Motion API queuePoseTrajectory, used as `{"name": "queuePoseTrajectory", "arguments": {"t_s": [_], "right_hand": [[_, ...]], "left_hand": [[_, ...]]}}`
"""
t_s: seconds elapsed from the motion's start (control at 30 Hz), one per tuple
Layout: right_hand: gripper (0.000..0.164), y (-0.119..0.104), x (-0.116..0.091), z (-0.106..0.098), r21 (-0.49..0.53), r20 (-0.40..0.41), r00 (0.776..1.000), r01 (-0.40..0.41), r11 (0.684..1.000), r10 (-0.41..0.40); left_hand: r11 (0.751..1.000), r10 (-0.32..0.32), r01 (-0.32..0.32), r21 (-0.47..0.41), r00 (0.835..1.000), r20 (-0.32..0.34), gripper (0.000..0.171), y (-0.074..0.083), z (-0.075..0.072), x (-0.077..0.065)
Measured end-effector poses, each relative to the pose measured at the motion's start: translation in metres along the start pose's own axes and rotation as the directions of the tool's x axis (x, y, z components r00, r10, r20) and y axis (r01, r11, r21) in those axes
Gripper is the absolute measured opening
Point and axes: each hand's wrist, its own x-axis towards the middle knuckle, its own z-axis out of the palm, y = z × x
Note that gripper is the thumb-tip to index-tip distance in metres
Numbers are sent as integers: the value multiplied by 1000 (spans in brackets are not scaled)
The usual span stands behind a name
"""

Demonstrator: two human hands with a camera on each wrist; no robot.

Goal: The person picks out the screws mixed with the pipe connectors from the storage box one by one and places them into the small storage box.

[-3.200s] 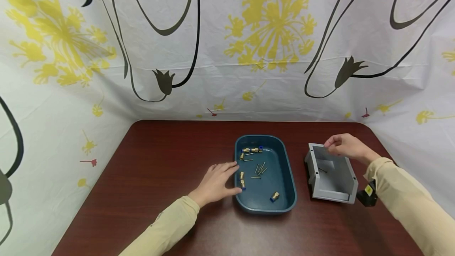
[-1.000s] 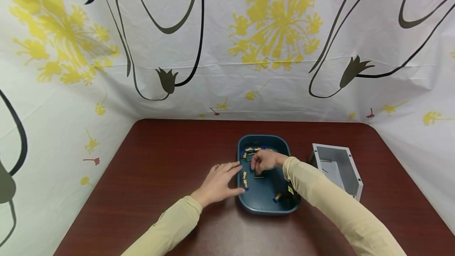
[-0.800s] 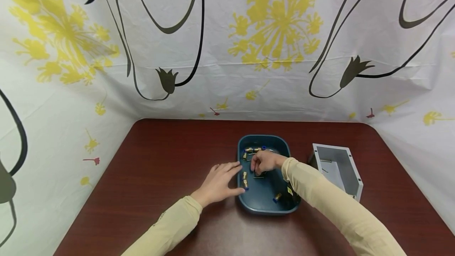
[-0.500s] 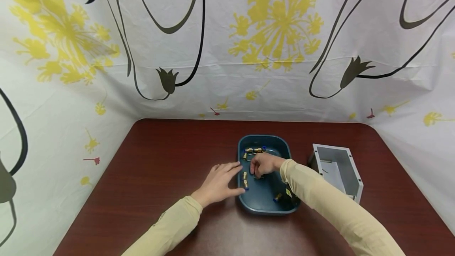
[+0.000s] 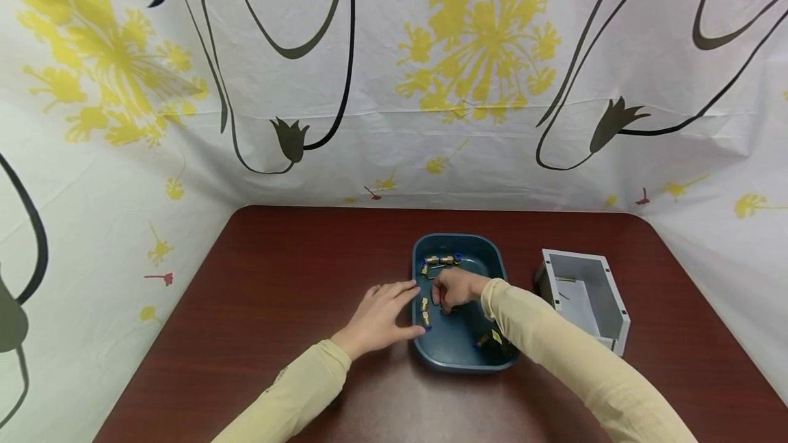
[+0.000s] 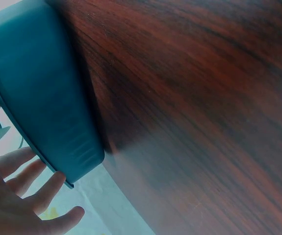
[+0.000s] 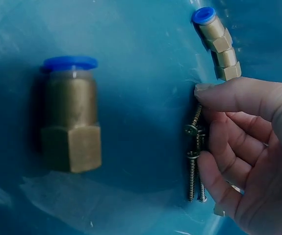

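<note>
A blue-green tray [image 5: 431, 354] on the table holds brass fittings [image 7: 84, 129] with blue collars and several small screws [image 7: 192, 178]. My right hand [image 5: 458, 287] reaches into the tray's middle, fingers curled among the screws. In the right wrist view, the thumb and fingertips pinch at one screw [image 7: 195, 116], its end hidden under the thumb; other screws lie against the fingers. My left hand [image 5: 378, 313] has its fingers spread and rests at the tray's left rim. The left wrist view shows those fingertips [image 6: 57, 178] against the rim, not curled round it.
A grey box [image 5: 615, 313] with a few screws [image 5: 563, 279] in it stands right of the tray. The reddish-brown table [image 5: 308, 245] ends at a patterned cloth [image 5: 369, 135] behind. My right forearm [image 5: 572, 354] passes in front of the box.
My right hand has moved left from over the grey box into the tray, and since then has shifted slightly toward me among the screws. The left hand stays at the rim.
</note>
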Motion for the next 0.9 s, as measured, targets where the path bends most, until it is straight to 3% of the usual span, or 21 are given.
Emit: {"name": "queuePoseTrajectory", "arguments": {"t_s": [0.57,0.9], "right_hand": [[13,-4,1,1,-110,-72,997,3,994,-11],[15,2,1,1,14,-85,995,53,999,-51]], "left_hand": [[1000,3,-3,-12,1000,-2,69,0,-1,0],[1000,8,-8,2,1000,-6,69,1,-1,-1]]}}
